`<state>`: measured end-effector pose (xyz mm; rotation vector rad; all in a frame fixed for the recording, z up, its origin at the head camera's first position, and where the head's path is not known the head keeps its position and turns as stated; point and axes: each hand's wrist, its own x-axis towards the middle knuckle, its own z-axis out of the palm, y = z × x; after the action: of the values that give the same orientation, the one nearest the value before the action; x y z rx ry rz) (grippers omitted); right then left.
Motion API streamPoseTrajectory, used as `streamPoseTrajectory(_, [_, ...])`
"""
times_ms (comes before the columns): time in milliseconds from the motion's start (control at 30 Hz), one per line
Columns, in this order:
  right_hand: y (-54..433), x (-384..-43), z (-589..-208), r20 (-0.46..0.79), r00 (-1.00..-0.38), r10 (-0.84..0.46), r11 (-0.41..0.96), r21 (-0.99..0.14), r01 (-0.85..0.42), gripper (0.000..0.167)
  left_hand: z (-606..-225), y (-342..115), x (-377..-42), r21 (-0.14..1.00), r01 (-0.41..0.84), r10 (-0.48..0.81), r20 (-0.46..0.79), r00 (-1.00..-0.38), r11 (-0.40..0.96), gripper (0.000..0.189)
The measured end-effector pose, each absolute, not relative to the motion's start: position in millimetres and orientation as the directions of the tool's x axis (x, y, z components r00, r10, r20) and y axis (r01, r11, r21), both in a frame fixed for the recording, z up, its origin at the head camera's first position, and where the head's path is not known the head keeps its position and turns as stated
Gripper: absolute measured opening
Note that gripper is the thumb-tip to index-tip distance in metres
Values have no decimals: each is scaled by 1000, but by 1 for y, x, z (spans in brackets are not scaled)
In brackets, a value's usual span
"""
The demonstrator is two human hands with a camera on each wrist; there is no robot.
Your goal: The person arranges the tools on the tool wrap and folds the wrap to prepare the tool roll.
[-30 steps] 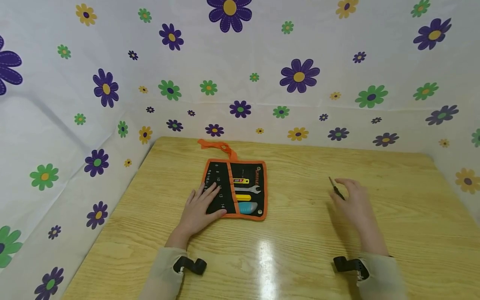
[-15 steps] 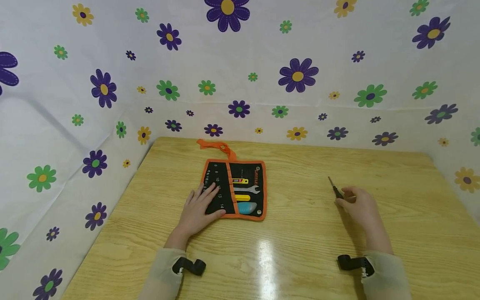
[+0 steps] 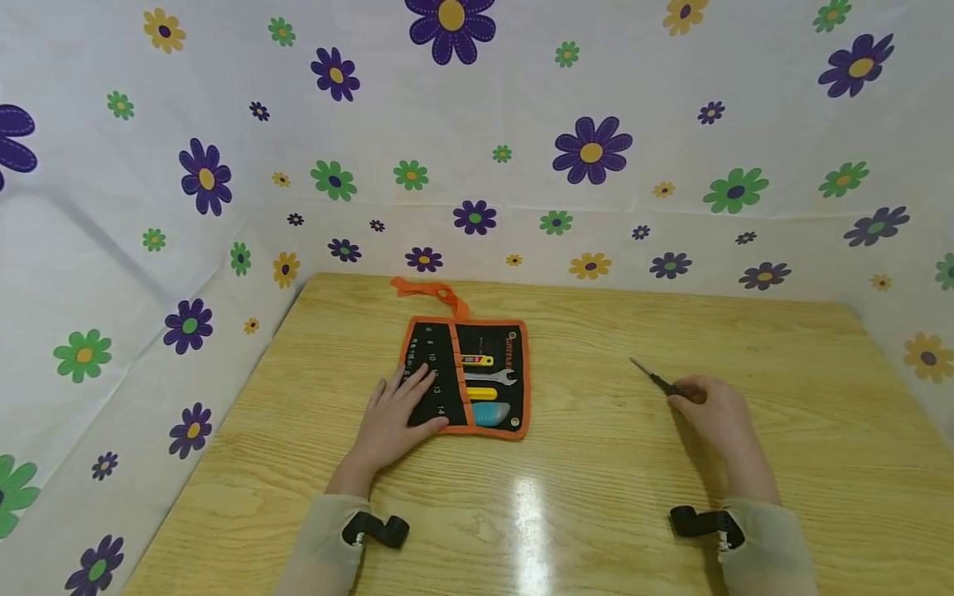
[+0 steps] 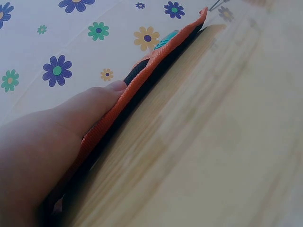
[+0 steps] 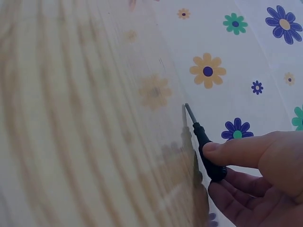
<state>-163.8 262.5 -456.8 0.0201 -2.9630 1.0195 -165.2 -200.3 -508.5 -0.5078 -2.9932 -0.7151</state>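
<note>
A black tool pouch with orange trim lies on the table, its numbered pocket side to the left. My left hand rests flat over that pocket, fingers spread, thumb along the near edge. Out of the pockets stick a wrench, a yellow handle, a yellow tool with a red label and a blue-grey handle. Well to the right, my right hand pinches a small screwdriver by its black handle between thumb and fingers. Its metal shaft points away to the left, just above the table.
The wooden table runs back to a white flower-printed cloth, which also stands along the left and right sides. An orange tie strap trails from the pouch's far edge.
The screwdriver has turned in my right hand, its tip swinging to the left. Earlier, that hand shifted slightly to the right. My left hand and the pouch have stayed put.
</note>
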Motion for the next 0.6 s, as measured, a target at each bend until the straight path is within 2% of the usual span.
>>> streamPoseTrajectory(133, [261, -164, -455, 27, -1000, 3, 777, -629, -14, 30, -508, -201, -165, 436, 308, 301, 86, -950, 846, 81])
streamPoseTrajectory(600, [240, -164, -437, 252, -966, 66, 720, -682, -129, 29, -504, -200, -163, 440, 320, 306, 105, -946, 839, 81])
